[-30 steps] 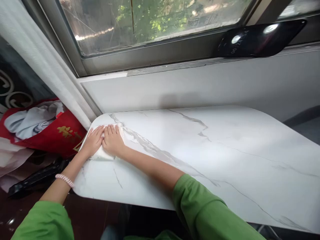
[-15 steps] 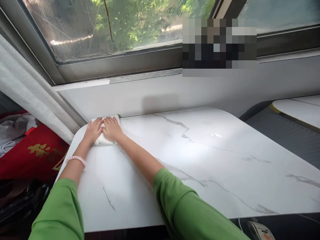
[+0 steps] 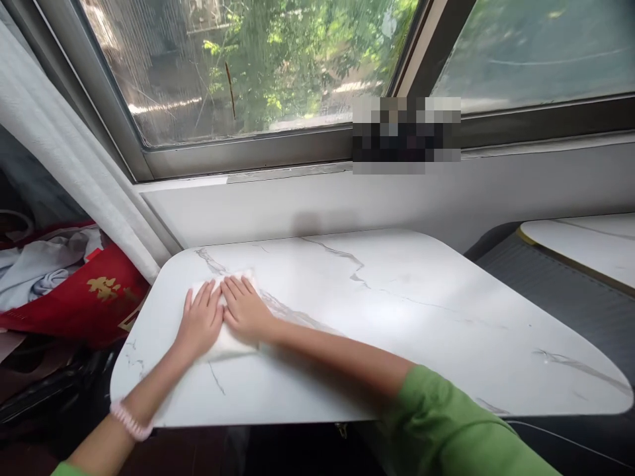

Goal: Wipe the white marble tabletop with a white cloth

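A white cloth (image 3: 238, 349) lies flattened on the left part of a white, marble-patterned table (image 3: 307, 387). My left hand (image 3: 201, 319) presses on the cloth's left side with its fingers stretched out, palm down. Beside it, my right hand (image 3: 247, 307) rests flat on the cloth too, fingers extended toward the window. The two hands touch along their thumbs. Much of the cloth is hidden beneath them. A pink coiled band (image 3: 129, 421) circles my left wrist.
Behind the table rise a white wall (image 3: 238, 211) and a metal-framed window (image 3: 258, 149). A pale curtain (image 3: 94, 152) hangs at left, near a red bag (image 3: 99, 297) stuffed with fabric. To the right are a grey ribbed surface (image 3: 510, 264) and another white tabletop (image 3: 585, 244).
Both hands have slid with the cloth from the table's far left edge toward me and slightly right. The view has shifted as well.
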`<state>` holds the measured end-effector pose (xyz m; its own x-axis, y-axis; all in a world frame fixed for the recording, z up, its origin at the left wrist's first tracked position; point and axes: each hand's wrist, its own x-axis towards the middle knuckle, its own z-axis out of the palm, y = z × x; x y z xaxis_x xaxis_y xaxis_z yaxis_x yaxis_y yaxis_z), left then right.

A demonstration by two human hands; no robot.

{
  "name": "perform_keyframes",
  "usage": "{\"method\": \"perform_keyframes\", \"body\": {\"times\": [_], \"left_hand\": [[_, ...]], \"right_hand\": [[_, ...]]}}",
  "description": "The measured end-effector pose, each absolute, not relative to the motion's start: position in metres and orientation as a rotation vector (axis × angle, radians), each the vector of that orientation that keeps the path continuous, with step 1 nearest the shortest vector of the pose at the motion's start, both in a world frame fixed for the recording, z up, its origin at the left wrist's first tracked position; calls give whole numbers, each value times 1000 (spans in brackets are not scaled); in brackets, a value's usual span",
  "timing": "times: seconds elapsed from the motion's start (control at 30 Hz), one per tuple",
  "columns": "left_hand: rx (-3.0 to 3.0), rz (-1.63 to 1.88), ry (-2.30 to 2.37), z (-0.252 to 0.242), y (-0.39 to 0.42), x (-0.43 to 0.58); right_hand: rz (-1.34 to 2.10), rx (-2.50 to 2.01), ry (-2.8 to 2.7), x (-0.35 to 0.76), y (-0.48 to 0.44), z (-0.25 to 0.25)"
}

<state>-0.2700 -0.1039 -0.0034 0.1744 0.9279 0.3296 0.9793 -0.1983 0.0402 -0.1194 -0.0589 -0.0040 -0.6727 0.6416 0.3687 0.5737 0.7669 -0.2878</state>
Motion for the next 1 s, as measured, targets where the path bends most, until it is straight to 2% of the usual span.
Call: {"method": "perform_keyframes", "body": {"times": [0.2, 0.4, 0.63, 0.83, 1.0], "left_hand": [[-2306, -410, -1862, -8, -192, -229], [-2345, -359, -1834, -6, -192, -224], [-2404, -317, -1817, 7, -110, -247], [-2321, -400, -1972, 11, -5, -244], [-2323, -421, -2020, 10, 47, -232]], "right_hand": [[291, -796, -2558, -72, -139, 0], [419, -822, -2599, -61, -143, 7], [514, -1074, -2595, -93, -70, 10], [362, -1093, -2512, -106, 37, -1], [301, -1107, -2498, -96, 87, -4]]}}
